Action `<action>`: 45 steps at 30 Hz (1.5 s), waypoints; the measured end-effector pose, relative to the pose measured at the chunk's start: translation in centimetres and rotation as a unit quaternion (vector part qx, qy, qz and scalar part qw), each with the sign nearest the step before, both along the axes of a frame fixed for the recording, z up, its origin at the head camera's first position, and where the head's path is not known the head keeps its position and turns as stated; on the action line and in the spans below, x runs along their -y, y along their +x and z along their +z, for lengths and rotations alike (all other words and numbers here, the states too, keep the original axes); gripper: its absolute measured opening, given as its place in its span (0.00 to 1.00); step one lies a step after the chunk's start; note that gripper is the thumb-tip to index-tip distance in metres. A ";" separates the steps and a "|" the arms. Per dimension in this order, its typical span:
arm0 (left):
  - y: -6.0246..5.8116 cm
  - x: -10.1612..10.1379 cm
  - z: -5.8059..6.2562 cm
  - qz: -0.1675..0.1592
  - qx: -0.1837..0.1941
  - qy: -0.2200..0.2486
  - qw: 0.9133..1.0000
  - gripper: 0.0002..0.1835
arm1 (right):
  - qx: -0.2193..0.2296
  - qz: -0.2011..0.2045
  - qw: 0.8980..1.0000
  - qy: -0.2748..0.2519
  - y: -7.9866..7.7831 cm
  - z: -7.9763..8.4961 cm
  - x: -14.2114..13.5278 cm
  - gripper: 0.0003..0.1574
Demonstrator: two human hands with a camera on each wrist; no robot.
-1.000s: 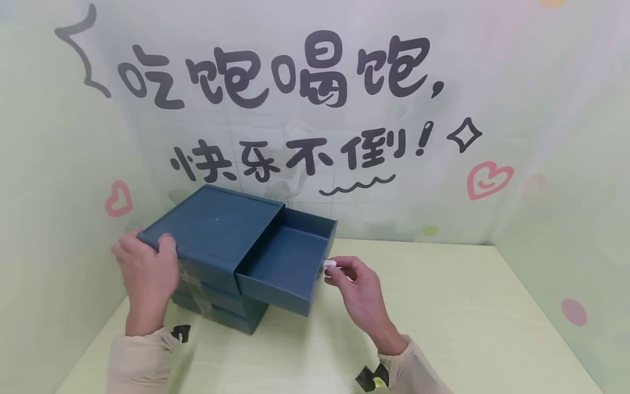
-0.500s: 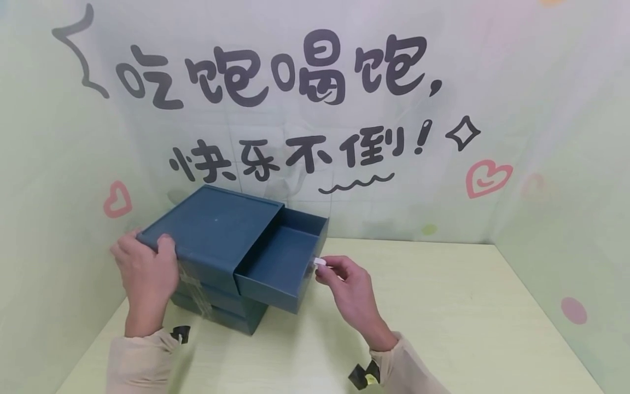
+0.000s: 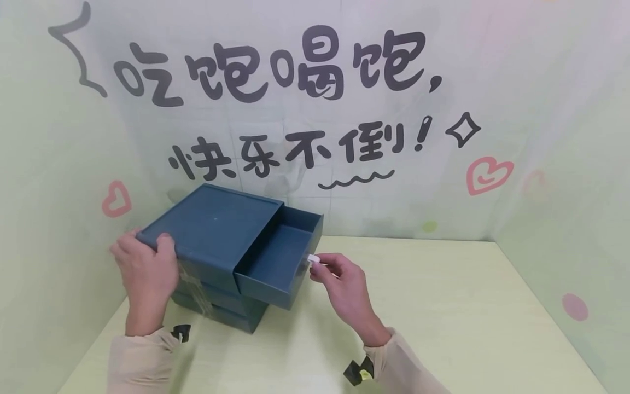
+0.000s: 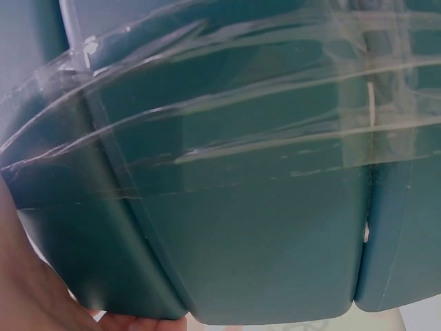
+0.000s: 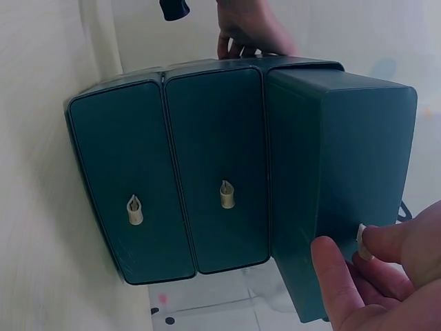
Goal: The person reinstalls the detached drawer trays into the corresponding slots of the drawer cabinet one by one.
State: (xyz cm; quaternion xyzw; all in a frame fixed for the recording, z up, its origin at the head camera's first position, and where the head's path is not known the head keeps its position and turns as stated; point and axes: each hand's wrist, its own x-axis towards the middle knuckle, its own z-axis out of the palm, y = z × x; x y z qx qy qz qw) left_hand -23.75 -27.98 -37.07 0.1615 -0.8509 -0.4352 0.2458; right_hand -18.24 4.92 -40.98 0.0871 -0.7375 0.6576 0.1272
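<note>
A dark blue drawer unit (image 3: 211, 224) of three stacked tiers stands on the table at the left in the head view. Its top drawer (image 3: 278, 260) is pulled partly out to the right, and its floor is bare. My right hand (image 3: 344, 284) pinches the small white pull tab (image 3: 313, 259) on that drawer's front between thumb and finger. At the unit's rear left corner, my left hand (image 3: 147, 273) grips the edge, thumb over the top and fingers round the back side. In the right wrist view the middle drawer (image 5: 217, 138) and bottom drawer (image 5: 131, 138) are closed.
Clear tape (image 4: 262, 103) runs across the unit's side, over the seams. The pale wooden table (image 3: 443, 306) extends to the right. Behind it hangs a light wall cloth (image 3: 394, 213) with large black lettering, and pale green walls (image 3: 566, 219) close both sides.
My right hand has moved left with the pull tab, and the top drawer has slid some way further into the unit. My left hand stays on the corner.
</note>
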 end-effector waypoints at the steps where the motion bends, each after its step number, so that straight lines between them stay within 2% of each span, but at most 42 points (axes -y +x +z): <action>1: -0.1 0.0 0.0 0.000 -0.001 0.000 1.000 0.32 | -0.002 0.000 1.000 0.002 -0.1 0.0 0.2 0.13; 12: -1.4 0.5 0.5 -0.008 -0.009 0.000 1.000 0.31 | -0.014 -0.010 0.999 0.050 -1.3 0.4 2.0 0.14; 20: -2.2 0.8 0.4 -0.018 0.013 0.010 1.000 0.32 | -0.018 -0.022 0.997 0.069 -2.1 0.3 2.7 0.13; 32: -3.6 0.9 0.5 -0.028 0.005 0.000 1.000 0.33 | -0.017 -0.034 0.997 0.067 -2.8 0.4 3.9 0.11; 39: -4.2 1.3 0.5 -0.027 -0.004 0.000 1.000 0.31 | -0.023 -0.029 0.996 0.083 -3.7 0.6 4.9 0.12; 45: -4.9 1.5 0.7 -0.036 -0.001 0.000 0.999 0.32 | -0.015 -0.032 0.996 0.076 -4.5 0.9 5.7 0.13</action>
